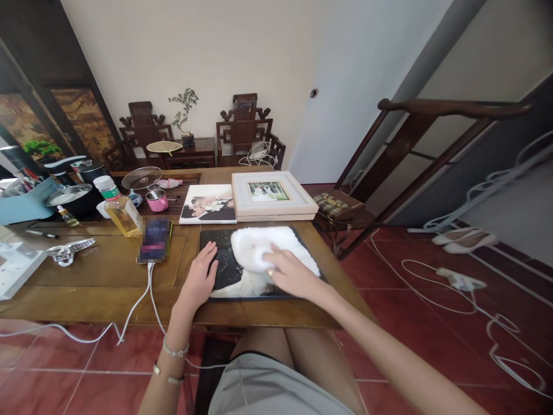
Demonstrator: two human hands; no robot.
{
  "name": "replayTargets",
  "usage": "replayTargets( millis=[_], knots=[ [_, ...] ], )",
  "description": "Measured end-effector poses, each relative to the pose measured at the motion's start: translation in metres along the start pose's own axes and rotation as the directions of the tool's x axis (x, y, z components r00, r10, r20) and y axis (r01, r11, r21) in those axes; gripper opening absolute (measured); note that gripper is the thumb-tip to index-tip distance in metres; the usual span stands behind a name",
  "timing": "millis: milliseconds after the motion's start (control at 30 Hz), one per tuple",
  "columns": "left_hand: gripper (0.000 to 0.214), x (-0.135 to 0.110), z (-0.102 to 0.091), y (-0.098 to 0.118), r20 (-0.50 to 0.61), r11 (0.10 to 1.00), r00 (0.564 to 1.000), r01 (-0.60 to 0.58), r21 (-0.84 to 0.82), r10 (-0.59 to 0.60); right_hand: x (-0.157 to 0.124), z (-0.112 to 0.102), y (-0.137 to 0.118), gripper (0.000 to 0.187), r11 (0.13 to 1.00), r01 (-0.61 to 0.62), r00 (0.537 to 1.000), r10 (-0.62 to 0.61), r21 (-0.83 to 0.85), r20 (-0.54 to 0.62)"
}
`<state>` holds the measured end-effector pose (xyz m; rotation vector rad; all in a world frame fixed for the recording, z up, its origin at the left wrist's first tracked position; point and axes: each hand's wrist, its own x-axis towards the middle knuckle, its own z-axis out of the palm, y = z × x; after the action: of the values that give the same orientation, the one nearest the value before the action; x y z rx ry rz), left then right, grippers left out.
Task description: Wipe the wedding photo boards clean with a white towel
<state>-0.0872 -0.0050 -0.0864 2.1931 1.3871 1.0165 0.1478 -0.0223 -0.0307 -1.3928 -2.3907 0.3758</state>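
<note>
A dark photo panel point(224, 264) lies flat at the table's front edge, with a pale shape in its lower part. My left hand point(201, 275) rests on its left edge, fingers extended and holding nothing. A fluffy white cloth point(276, 239) is spread over the panel's upper right part. My right hand point(285, 268) grips a bunched bit of this cloth against the panel; the fingertips are partly blurred. Just behind lie a smaller photo print point(211, 210) and a white picture frame point(298, 199) on a pale box.
On the wooden table point(99, 294) to the left are a phone point(154, 239) with white cables, a bottle of yellowish liquid point(118, 210), a pink mug point(156, 200) and a metal clip point(71, 251). A wooden chair point(401, 138) stands at right, near a power strip point(461, 279) on the floor.
</note>
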Motion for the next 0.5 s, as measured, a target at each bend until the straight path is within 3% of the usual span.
replayTargets(
  millis=[133, 233, 333, 500],
  knots=[
    [0.038, 0.0, -0.001, 0.0, 0.004, 1.0, 1.0, 0.003, -0.011, -0.003, 0.052, 0.002, 0.018, 0.018, 1.0, 0.007, 1.0, -0.007, -0.002, -0.029],
    [0.037, -0.001, -0.001, 0.0, -0.002, 1.0, 1.0, -0.001, -0.022, 0.001, 0.063, 0.003, 0.019, 0.016, 1.0, 0.002, 0.999, -0.003, -0.011, -0.038],
    [0.037, -0.001, -0.001, 0.0, -0.004, 1.0, 1.0, 0.002, -0.028, -0.002, 0.046, 0.005, 0.009, 0.017, 1.0, 0.0, 1.0, 0.0, -0.02, -0.029],
    [0.038, -0.001, -0.001, 0.001, 0.004, 1.0, 1.0, 0.008, -0.02, -0.008, -0.022, 0.008, -0.021, 0.023, 0.999, 0.044, 0.999, -0.043, -0.004, 0.033]
  ],
)
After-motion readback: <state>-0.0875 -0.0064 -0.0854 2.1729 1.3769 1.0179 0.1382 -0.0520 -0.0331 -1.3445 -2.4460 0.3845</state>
